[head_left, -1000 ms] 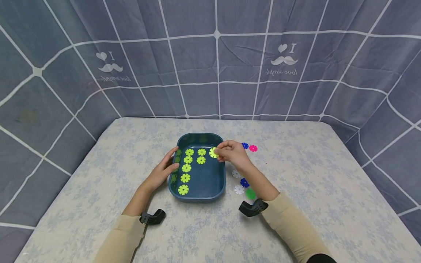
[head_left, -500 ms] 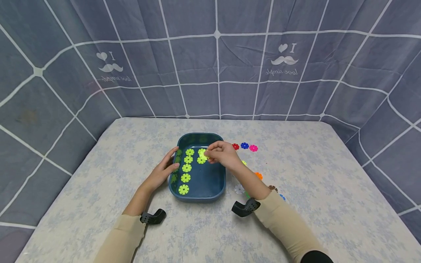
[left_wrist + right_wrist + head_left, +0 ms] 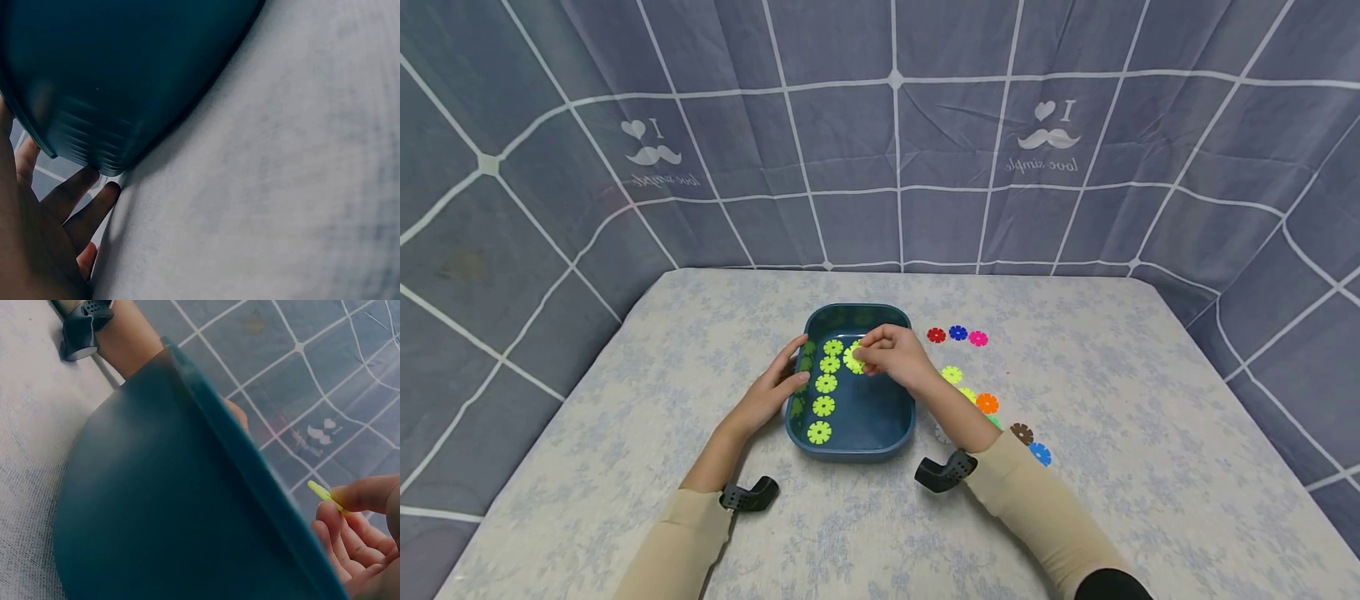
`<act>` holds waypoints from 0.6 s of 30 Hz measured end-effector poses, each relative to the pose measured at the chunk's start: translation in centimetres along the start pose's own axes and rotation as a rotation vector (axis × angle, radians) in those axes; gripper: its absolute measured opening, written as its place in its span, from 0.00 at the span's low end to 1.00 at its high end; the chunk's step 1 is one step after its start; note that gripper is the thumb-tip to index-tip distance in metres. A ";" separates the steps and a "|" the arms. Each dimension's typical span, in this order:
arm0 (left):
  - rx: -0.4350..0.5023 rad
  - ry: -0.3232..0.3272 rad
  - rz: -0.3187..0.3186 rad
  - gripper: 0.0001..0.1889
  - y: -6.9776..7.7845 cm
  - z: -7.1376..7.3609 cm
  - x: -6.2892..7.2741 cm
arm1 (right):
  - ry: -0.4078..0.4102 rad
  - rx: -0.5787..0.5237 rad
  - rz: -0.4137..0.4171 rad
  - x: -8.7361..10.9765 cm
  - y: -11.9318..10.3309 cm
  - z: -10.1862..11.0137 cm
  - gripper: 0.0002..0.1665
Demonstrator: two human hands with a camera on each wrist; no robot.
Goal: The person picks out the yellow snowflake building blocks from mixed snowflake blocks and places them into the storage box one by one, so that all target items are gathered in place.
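A dark teal plastic tray (image 3: 850, 456) stands on the table, with a column of yellow-green snowflake discs (image 3: 823, 406) along the left of its floor. My left hand (image 3: 763, 396) grips the tray's left side, thumb and index finger at the rim; in the left wrist view, other fingers (image 3: 94, 212) reach against the outer wall. Over the tray, my right hand (image 3: 898, 354) pinches a yellow-green snowflake disc (image 3: 852, 358) between thumb and fingertips. The right wrist view has this disc (image 3: 319, 489) edge-on, above the rim. The held disc and hand hide the discs beneath them.
Right of the tray lie a red disc (image 3: 936, 335), a blue disc (image 3: 958, 332) and a pink disc (image 3: 978, 338). Nearer are yellow-green (image 3: 952, 374), orange (image 3: 987, 403), brown (image 3: 1022, 432) and light blue (image 3: 1040, 454) discs, some partly behind the right forearm. A grey checked curtain (image 3: 955, 225) surrounds the table.
My right hand has moved left from the tray's right rim with the yellow-green snowflake disc, uncovering discs on the table. My left hand and the tray have stayed put.
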State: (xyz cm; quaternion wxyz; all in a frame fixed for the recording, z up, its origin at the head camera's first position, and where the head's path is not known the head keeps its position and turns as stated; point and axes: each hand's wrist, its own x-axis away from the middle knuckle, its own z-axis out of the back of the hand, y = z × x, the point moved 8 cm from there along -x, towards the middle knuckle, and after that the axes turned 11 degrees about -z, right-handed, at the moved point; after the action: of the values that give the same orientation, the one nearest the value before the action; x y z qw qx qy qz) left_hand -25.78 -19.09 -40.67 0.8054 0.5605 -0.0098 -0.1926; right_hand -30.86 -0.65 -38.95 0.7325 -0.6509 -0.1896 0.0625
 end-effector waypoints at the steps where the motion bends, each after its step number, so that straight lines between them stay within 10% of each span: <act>1: -0.003 0.000 0.001 0.32 0.0 0.0 0.0 | 0.001 0.012 0.007 -0.1 0.0 -0.1 0.08; 18: 0.001 -0.007 -0.004 0.32 -0.1 0.0 -0.1 | 0.086 0.379 0.061 -0.2 0.3 -1.4 0.07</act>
State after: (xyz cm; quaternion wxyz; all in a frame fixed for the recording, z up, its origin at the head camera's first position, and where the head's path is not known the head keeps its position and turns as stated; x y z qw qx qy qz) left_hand -25.92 -19.11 -40.78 0.8046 0.5604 -0.0119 -0.1961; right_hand -30.55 -1.97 -39.37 0.8470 -0.5089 -0.1234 0.0913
